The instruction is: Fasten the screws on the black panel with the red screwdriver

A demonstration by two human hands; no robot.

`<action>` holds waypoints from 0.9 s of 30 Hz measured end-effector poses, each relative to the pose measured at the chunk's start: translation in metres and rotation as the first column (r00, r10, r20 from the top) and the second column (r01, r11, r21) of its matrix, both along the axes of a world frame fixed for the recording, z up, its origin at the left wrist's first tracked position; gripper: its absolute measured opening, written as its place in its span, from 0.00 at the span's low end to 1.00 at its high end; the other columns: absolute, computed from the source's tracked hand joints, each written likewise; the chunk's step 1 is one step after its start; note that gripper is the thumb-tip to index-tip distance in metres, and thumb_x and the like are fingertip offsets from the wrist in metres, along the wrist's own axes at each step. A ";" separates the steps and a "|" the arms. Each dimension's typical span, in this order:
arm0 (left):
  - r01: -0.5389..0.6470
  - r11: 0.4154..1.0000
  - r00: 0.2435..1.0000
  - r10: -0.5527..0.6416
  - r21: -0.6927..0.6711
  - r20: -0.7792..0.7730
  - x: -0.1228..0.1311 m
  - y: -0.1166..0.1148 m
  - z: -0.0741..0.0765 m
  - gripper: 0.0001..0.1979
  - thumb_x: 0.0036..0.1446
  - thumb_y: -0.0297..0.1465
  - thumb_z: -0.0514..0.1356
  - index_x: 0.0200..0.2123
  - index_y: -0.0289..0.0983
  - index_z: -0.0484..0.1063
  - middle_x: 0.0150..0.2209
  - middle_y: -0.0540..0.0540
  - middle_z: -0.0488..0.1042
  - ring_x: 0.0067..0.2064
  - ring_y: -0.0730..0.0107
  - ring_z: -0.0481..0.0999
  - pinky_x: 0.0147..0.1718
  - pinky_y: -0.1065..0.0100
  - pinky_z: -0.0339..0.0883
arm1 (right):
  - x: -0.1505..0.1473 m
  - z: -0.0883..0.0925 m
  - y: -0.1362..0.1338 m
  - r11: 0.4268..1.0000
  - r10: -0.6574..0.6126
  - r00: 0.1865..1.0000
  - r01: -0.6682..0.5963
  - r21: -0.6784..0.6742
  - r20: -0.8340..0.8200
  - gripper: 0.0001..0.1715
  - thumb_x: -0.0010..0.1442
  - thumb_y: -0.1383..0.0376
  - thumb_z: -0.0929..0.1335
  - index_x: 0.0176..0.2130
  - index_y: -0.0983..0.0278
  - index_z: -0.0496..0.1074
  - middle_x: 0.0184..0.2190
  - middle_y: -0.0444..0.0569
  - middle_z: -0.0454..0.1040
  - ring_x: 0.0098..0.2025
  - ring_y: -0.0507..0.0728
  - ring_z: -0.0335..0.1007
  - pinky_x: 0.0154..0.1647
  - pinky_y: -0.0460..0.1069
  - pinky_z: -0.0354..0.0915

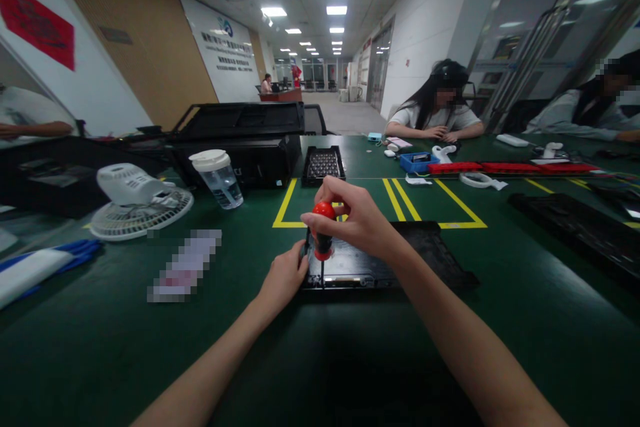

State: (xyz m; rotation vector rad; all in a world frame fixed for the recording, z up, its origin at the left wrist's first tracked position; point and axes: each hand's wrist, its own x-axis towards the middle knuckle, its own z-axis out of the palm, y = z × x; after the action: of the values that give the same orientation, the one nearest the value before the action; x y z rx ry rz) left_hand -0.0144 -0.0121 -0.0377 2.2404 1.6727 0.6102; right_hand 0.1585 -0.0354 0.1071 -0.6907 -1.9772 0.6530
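Note:
My right hand (357, 217) is closed round the red and black handle of a screwdriver (323, 233), which stands upright with its thin shaft pointing down onto a flat black panel (425, 260) lying on the green table. My left hand (285, 277) rests at the panel's left edge, fingers curled against it beside the screwdriver shaft. Whether the tip touches a screw is too small to see.
A black tray of small parts (323, 165) sits beyond the panel, with a lidded clear cup (219, 179) and a white fan (137, 203) to the left. Black cases (240, 137) stand behind. Two people sit at the far right with red trays (505, 167) and a blue box (419, 161).

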 end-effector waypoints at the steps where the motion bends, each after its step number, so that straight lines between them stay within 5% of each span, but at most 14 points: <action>1: 0.001 1.000 1.000 -0.001 -0.003 0.001 0.000 0.000 0.000 0.15 0.58 0.30 0.49 0.48 0.37 0.63 0.37 0.42 0.74 0.36 0.65 0.74 0.36 0.68 0.63 | 0.000 0.000 0.000 1.000 -0.003 1.000 0.003 0.001 -0.003 0.14 0.53 0.62 0.67 0.27 0.65 0.57 0.28 0.43 0.62 0.28 0.47 0.57 0.26 0.42 0.56; 12: -0.002 1.000 1.000 0.001 -0.020 -0.022 0.003 -0.003 0.008 0.14 0.57 0.29 0.49 0.47 0.36 0.64 0.35 0.44 0.74 0.35 0.65 0.74 0.35 0.69 0.63 | -0.008 -0.011 0.005 0.972 0.107 0.979 -0.140 -0.189 -0.174 0.16 0.52 0.62 0.68 0.31 0.62 0.54 0.28 0.43 0.68 0.31 0.51 0.67 0.32 0.46 0.63; 21: -0.008 1.000 1.000 0.007 -0.023 -0.027 0.003 -0.003 0.008 0.16 0.58 0.29 0.49 0.49 0.36 0.62 0.36 0.43 0.74 0.37 0.64 0.74 0.36 0.68 0.63 | -0.016 -0.020 0.014 0.771 0.377 0.776 -0.566 -0.292 -0.506 0.12 0.54 0.64 0.65 0.39 0.65 0.62 0.39 0.52 0.72 0.38 0.53 0.71 0.44 0.52 0.64; 27: 0.003 1.000 0.999 -0.004 -0.011 -0.045 0.003 -0.003 0.007 0.17 0.58 0.30 0.49 0.51 0.36 0.61 0.36 0.43 0.75 0.37 0.64 0.75 0.38 0.68 0.63 | -0.014 -0.022 0.015 0.718 0.373 0.732 -0.617 -0.323 -0.571 0.09 0.53 0.63 0.67 0.33 0.66 0.65 0.37 0.50 0.74 0.31 0.52 0.73 0.34 0.49 0.68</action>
State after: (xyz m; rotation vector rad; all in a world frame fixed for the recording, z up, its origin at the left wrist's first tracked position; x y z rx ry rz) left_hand -0.0109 -0.0146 -0.0311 2.2653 1.6888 0.5518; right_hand 0.1448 -0.0199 0.0849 -0.2011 -1.5240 1.5644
